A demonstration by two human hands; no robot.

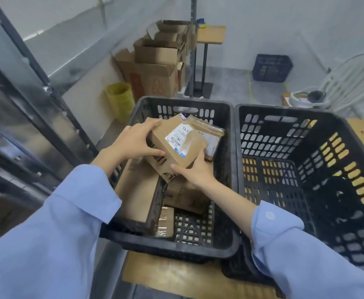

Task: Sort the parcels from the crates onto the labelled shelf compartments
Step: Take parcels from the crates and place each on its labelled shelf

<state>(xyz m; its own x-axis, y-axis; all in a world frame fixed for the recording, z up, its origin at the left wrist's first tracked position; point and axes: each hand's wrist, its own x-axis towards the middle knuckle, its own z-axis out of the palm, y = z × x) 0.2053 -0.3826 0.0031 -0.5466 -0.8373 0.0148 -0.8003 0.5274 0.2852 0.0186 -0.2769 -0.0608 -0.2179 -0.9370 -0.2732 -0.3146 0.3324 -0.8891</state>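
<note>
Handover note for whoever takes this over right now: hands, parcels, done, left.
Left hand and right hand both grip one labelled cardboard parcel, held above the left crate.
More parcels lie in the left crate. The right crate shows none in the part visible.
Done: cannot tell, as the shelf compartments are not in view.
Left: shelve the held parcel by its label, then work through the rest of the left crate.
</note>
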